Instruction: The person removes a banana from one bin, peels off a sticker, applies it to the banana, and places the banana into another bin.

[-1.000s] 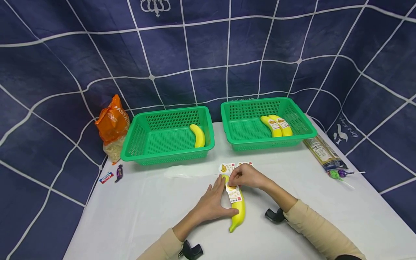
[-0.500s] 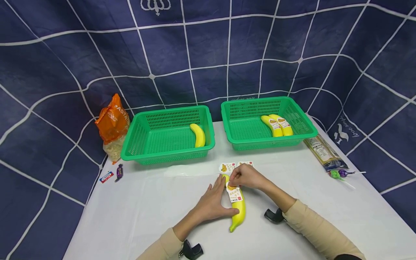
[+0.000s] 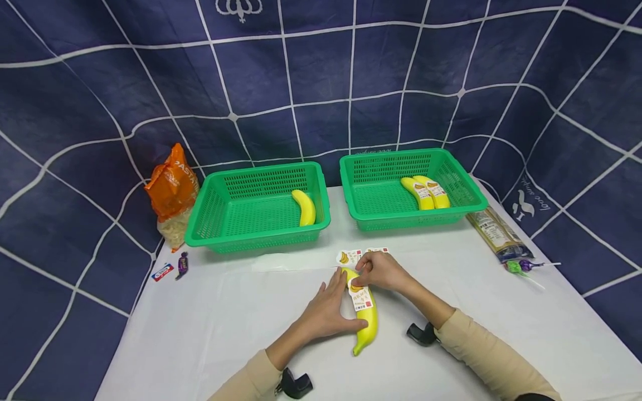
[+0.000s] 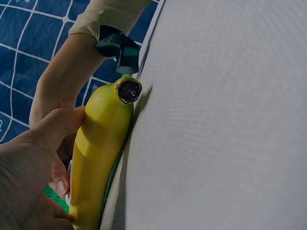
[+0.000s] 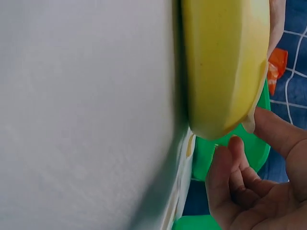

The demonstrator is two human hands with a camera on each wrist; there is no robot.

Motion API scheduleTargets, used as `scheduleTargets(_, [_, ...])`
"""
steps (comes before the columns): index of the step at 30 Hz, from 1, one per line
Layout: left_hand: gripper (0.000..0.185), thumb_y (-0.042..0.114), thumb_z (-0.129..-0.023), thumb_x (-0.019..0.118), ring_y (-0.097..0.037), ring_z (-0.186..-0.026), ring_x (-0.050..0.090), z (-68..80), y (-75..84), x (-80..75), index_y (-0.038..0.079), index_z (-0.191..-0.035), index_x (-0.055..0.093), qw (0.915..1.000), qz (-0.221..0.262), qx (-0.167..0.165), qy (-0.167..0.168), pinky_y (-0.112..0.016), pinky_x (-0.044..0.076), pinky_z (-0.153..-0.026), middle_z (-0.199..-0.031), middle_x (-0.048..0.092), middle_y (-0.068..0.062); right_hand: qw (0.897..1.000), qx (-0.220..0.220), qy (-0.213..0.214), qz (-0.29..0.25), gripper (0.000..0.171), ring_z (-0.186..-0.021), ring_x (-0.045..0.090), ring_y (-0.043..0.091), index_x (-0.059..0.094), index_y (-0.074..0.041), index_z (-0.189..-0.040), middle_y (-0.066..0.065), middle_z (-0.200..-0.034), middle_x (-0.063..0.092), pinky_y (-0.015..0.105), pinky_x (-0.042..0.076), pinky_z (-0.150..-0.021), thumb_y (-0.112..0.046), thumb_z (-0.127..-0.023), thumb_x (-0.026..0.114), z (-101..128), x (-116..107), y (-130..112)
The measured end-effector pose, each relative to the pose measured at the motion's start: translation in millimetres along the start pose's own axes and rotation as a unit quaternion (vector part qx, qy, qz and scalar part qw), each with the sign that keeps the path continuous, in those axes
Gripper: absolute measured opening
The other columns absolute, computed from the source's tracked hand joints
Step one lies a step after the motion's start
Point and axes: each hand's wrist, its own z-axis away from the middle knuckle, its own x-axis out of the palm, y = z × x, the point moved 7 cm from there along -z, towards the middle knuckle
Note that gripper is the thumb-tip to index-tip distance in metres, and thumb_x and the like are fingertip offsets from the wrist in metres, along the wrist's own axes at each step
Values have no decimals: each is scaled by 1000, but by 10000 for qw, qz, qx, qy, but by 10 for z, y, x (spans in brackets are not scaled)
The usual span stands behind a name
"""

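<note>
White tablecloth (image 3: 210, 328) under both hands — a banana (image 3: 365, 323) lies between them. Left hand (image 3: 326, 312) rests against its side, fingers loosely extended, thumb touching the peel. Right hand (image 3: 381, 271) pinches a label (image 3: 360, 297) at the banana's upper end. Beyond the hands sit two green baskets (image 3: 220, 214).

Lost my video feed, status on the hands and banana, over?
Left hand steadies banana on table. Right hand presses label onto it. Nothing in the way.
</note>
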Motion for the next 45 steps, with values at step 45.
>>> scheduleTargets(45, [119, 74, -74, 65, -23, -153, 12, -25, -13, 20, 7, -157, 11, 9998, -163, 74, 33, -53, 18, -122, -165, 3, -12, 9789, -552, -1689, -1007, 29, -68, 55, 12, 67, -2, -89, 1, -75, 61, 19, 48, -60, -9, -69, 87, 164, 108, 228])
